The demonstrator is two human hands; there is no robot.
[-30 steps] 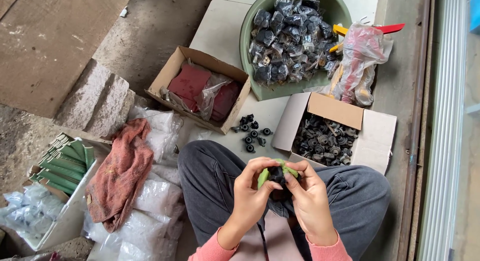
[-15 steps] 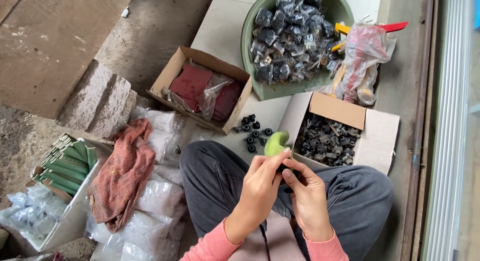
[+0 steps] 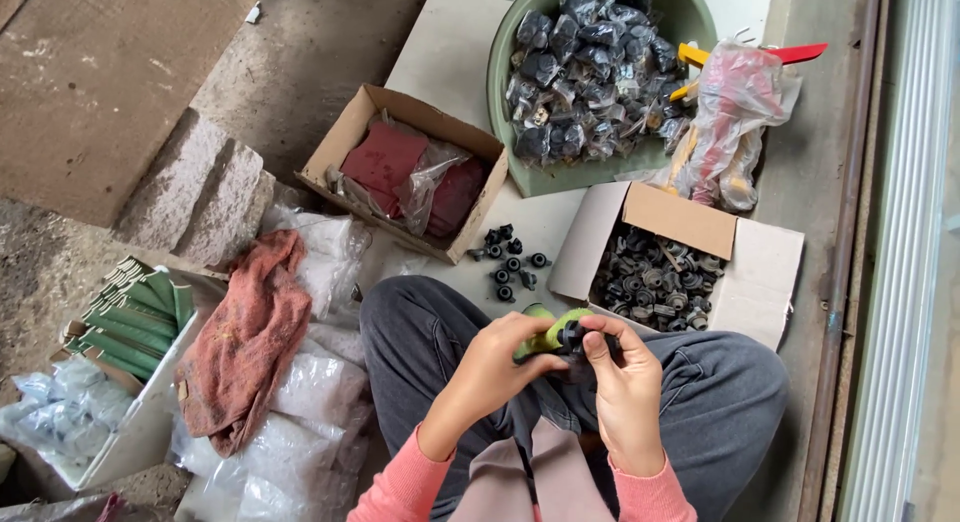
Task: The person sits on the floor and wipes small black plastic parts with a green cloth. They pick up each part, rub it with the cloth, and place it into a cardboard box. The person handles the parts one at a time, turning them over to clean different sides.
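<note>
Above the lap, both hands (image 3: 560, 367) pinch a lime-green tube (image 3: 552, 332) with black cap (image 3: 571, 334).

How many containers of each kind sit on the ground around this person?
Cardboard boxes: 2, one with red sheets, one with dark small parts
Green basin: 1
White box of green packets: 1
Total: 4

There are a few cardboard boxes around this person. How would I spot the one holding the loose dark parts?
Start at the big green basin of bagged dark parts at the top. Just below its right side, by the person's knee, sits an open cardboard box. Unlike the box with red packets to its left, it holds a loose heap of small black and grey round fittings.
</note>
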